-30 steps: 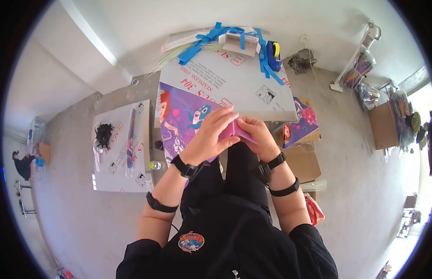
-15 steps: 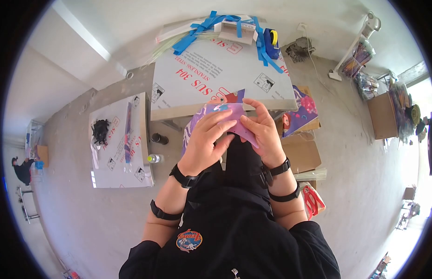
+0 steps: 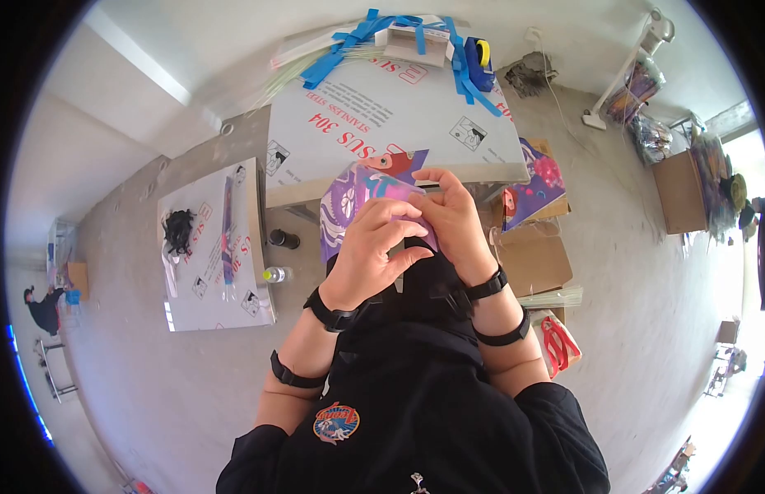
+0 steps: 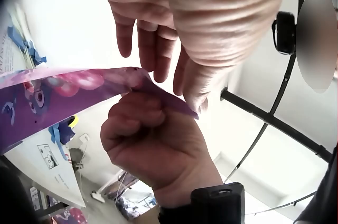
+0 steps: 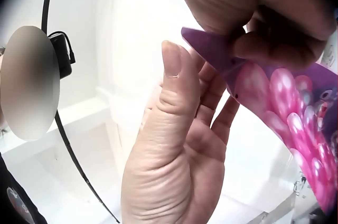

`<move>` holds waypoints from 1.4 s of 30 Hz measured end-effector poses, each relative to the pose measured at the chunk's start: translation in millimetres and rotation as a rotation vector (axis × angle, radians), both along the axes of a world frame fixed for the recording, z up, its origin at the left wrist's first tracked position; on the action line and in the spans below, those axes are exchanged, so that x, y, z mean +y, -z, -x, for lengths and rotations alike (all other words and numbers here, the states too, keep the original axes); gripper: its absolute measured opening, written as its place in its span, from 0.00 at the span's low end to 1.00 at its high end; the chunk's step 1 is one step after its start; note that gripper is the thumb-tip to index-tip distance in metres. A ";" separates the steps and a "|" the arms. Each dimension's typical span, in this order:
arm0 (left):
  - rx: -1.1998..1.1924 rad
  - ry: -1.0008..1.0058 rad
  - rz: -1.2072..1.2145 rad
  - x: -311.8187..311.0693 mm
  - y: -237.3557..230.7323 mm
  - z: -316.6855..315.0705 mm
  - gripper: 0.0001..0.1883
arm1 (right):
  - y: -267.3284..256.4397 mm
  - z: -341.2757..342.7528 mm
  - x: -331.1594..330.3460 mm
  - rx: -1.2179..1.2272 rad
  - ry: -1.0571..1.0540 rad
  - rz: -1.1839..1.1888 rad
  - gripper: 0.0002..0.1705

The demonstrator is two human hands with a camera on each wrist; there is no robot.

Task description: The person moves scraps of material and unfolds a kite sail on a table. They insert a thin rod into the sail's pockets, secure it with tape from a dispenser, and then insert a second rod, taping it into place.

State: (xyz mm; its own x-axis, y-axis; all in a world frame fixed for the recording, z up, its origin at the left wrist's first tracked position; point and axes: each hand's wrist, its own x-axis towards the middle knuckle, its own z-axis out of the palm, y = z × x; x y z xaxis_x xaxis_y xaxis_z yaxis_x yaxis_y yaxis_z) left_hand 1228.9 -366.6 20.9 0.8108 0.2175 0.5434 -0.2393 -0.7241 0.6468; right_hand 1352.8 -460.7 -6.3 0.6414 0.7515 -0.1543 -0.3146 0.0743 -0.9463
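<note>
A thin purple printed sheet [image 3: 349,198] with a red-haired cartoon figure and pink balloons hangs between the hands, over the lap. My right hand [image 3: 455,216] pinches it near one corner; in the left wrist view its fingers [image 4: 134,113] are curled at the edge. My left hand [image 3: 372,251] is beside that corner with its thumb stretched out. In the right wrist view the left thumb [image 5: 173,76] stands apart from the purple corner [image 5: 203,42], while the other fingers reach behind it. Small dark holes show near the edge.
Ahead stands a table [image 3: 308,156] bearing blue strips [image 3: 469,74], a small box [image 3: 417,43] and a tape dispenser [image 3: 481,64]. A lower table [image 3: 201,305] with a black bundle [image 3: 179,232] is at left, near a bottle [image 3: 275,274]. Cardboard boxes [image 3: 534,259] sit at right.
The sheet has been drawn in from the left, and its upper part now folds up over the table edge. The left hand has shifted slightly down and its thumb has spread away.
</note>
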 end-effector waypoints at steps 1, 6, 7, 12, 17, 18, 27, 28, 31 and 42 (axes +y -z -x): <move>0.001 0.002 0.000 -0.3 0.2 -0.7 0.17 | -0.3 0.1 0.3 -0.007 0.007 0.006 0.17; -0.024 -0.010 -0.005 -1.9 0.7 -4.1 0.17 | 0.4 -0.2 2.1 -0.020 0.011 0.007 0.17; -0.023 -0.009 -0.005 -2.0 0.9 -4.2 0.17 | 1.0 -0.2 2.2 -0.019 0.013 0.010 0.17; -0.020 0.010 0.012 -2.8 2.4 -4.9 0.16 | 2.8 -0.1 4.3 0.024 0.029 -0.015 0.17; -0.017 -0.007 0.004 -5.3 4.0 -5.5 0.17 | 3.7 -0.3 4.4 0.008 0.033 0.000 0.17; -0.018 -0.011 0.004 -5.8 4.6 -5.6 0.17 | 4.6 -0.2 4.3 0.008 0.035 0.000 0.17; -0.029 -0.024 0.004 -7.2 2.5 -5.6 0.15 | 2.2 0.8 5.6 0.041 0.017 -0.029 0.16; -0.030 -0.024 0.003 -7.3 2.5 -5.5 0.15 | 2.8 1.2 6.0 0.017 0.021 -0.017 0.16; -0.029 -0.042 0.016 -8.2 2.1 -5.3 0.12 | 5.2 1.3 6.3 -0.016 0.021 0.009 0.15; 0.024 -0.209 0.225 -12.7 17.8 -3.2 0.05 | 14.8 0.4 0.2 0.000 0.006 -0.072 0.13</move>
